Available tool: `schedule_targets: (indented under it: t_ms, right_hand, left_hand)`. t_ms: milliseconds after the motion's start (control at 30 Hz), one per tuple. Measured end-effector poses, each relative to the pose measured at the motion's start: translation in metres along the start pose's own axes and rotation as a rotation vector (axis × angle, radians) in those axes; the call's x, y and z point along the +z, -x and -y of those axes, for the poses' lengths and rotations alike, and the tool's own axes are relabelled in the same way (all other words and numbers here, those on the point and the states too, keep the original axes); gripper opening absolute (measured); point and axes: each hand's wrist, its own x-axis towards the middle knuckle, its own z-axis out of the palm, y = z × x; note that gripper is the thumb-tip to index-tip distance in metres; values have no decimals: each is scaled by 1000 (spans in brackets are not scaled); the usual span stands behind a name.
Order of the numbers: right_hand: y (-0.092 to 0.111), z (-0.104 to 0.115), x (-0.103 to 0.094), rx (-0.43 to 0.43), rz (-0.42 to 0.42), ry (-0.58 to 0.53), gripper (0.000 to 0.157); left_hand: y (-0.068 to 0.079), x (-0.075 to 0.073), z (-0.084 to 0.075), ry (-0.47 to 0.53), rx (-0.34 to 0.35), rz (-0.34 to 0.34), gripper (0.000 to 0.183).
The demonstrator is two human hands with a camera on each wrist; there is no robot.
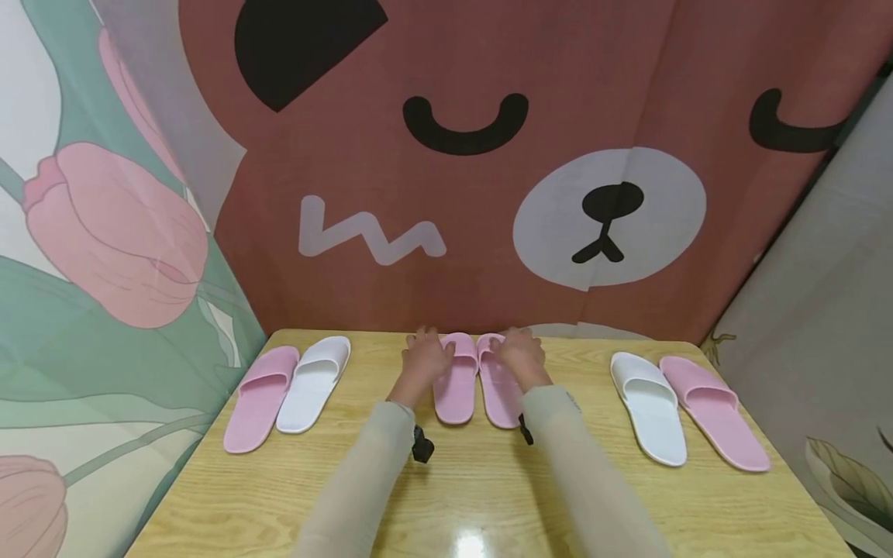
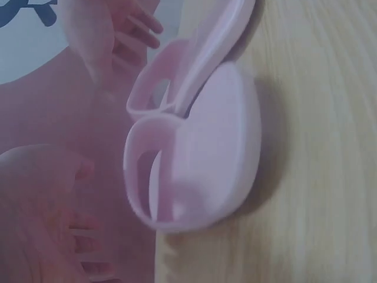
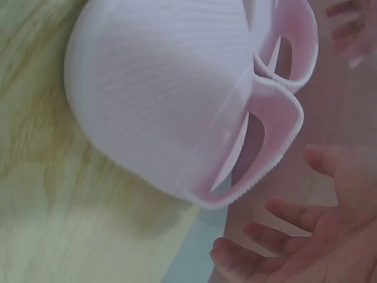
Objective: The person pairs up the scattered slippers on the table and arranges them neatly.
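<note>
A pair of pink slippers stands side by side at the table's back edge, the left slipper [image 1: 456,391] and the right slipper [image 1: 497,395] meeting near their straps, toes toward the wall. My left hand [image 1: 422,360] is beside the left slipper's strap, and my right hand [image 1: 522,358] is over the outer side of the right one. In the left wrist view my left hand [image 2: 41,212] has its fingers relaxed, apart from the slipper. The right wrist view shows my right hand [image 3: 312,230] with spread, slightly bent fingers past the strap, holding nothing.
On the left lie a pink slipper [image 1: 254,411] and a white slipper [image 1: 310,391]. A white slipper [image 1: 654,418] and a pink slipper [image 1: 725,422] lie on the right. Behind the wooden table [image 1: 474,496] hangs a bear-print cloth [image 1: 474,201].
</note>
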Motion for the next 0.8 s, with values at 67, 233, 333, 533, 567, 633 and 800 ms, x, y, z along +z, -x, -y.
schedule_targets:
  t_ms: [67,233,333,533,567,633,800]
  right_hand:
    - [1,-3,-3,-9,-4,-2,63]
    - [4,-10,-11,-32,-30,25,61]
    - [6,-12,-17,-37,-25,43,59]
    - [9,-16,-30,-59,-12,32,56]
    - [10,-17,-32,-62,-8,31,56]
    - [11,-20,-35,-67,-5,26,57]
    - [14,-29,-42,-67,2,31,58]
  left_hand:
    - [0,-4,5,-19,-3,-2,65]
    - [1,-15,17,-70,7,-15,65]
    - [4,-23,24,-94,23,-26,66]
    - [7,-36,40,-128,27,-34,67]
    - [7,-37,42,-133,24,-30,68]
    - [7,-41,46,-137,23,-27,69]
    - [8,-48,55,-162,22,-29,70]
